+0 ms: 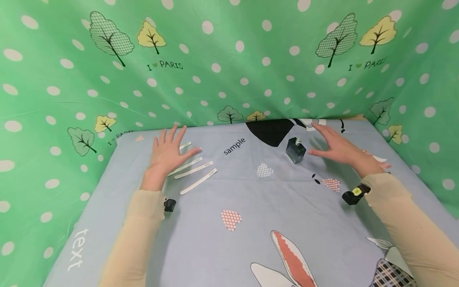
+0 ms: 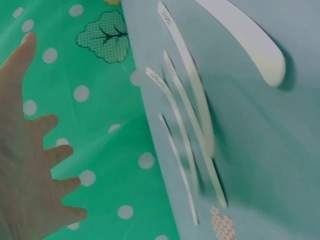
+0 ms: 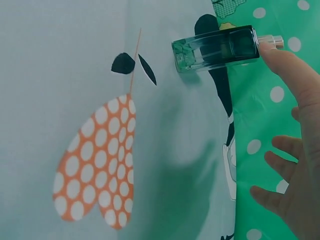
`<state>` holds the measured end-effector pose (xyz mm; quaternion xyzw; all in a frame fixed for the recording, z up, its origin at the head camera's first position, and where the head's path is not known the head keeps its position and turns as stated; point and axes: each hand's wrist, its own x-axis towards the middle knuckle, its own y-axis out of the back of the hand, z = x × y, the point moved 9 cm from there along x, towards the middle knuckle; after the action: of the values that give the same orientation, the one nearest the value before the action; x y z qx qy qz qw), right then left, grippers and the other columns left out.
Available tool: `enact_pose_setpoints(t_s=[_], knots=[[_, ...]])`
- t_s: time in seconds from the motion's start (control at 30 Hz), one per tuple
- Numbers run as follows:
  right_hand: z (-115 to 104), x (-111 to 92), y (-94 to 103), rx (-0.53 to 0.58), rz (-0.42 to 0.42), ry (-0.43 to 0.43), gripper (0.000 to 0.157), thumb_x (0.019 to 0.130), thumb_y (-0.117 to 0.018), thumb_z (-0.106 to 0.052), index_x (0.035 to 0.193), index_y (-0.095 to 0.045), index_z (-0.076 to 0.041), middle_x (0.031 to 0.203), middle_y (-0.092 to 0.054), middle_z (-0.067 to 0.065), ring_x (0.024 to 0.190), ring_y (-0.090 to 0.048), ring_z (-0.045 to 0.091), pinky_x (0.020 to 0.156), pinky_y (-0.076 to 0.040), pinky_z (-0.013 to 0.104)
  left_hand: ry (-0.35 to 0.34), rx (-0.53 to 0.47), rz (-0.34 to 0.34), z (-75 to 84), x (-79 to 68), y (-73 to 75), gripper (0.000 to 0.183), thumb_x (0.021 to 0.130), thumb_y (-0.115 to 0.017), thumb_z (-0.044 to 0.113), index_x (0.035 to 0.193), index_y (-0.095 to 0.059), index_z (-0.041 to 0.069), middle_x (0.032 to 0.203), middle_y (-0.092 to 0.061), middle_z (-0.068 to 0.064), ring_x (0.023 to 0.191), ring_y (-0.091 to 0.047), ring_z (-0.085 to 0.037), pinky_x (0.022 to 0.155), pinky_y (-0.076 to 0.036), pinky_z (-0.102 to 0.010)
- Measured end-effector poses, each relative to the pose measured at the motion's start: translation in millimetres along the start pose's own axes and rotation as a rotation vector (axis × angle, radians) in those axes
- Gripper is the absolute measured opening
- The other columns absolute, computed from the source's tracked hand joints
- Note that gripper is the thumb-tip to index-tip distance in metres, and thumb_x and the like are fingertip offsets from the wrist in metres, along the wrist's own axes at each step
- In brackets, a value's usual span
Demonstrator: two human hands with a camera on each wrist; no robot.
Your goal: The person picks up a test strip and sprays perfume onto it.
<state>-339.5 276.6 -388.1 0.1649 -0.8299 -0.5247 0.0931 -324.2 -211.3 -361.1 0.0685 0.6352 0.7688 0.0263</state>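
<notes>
My left hand (image 1: 165, 153) hovers with fingers spread over several white perfume test strips (image 1: 198, 181), each printed with small text near one end. It holds nothing and hides part of the strips in the head view. In the left wrist view the strips (image 2: 192, 82) lie roughly side by side on the cloth. A dark, translucent glass perfume bottle (image 1: 295, 151) with a silvery spray top stands upright towards the back right. My right hand (image 1: 338, 148) is just right of it, fingers extended, empty. From the right wrist, its thumb overlaps the bottle's (image 3: 220, 49) top; the head view shows a small gap.
A pale blue-grey printed cloth (image 1: 201, 247) covers the surface, with hearts, a rabbit-ear print and the word "sample". Green dotted fabric (image 1: 244, 63) rises behind and along both sides. Each wrist carries a small black device, such as the right one (image 1: 355, 194).
</notes>
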Motion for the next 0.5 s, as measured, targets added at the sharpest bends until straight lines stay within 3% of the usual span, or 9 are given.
enact_pose_setpoints(t_s=[0.27,0.5], knots=[[-6.4,0.3,-3.5,-0.018,0.022,0.037,0.091,0.089,-0.07,-0.047,0.158,-0.024,-0.011,0.156,-0.036,0.023,0.14,-0.038,0.045,0.112,-0.032,0.068,-0.058,0.011,0.009,19.3,-4.4,9.9,0.094,0.089,-0.048,0.075,0.161,-0.017,0.023,0.167,-0.018,-0.014,0.152,-0.013,-0.046,0.124,-0.013,-0.064],[-10.4,0.9,-8.0,-0.013,0.042,0.069,0.086,0.088,-0.072,-0.045,0.156,-0.031,-0.013,0.153,-0.042,0.022,0.136,-0.043,0.045,0.111,-0.033,0.068,-0.091,-0.029,-0.006,32.7,-9.3,14.8,0.082,0.093,-0.057,0.06,0.157,-0.029,0.018,0.163,-0.03,-0.014,0.149,-0.026,-0.041,0.123,-0.024,-0.059]])
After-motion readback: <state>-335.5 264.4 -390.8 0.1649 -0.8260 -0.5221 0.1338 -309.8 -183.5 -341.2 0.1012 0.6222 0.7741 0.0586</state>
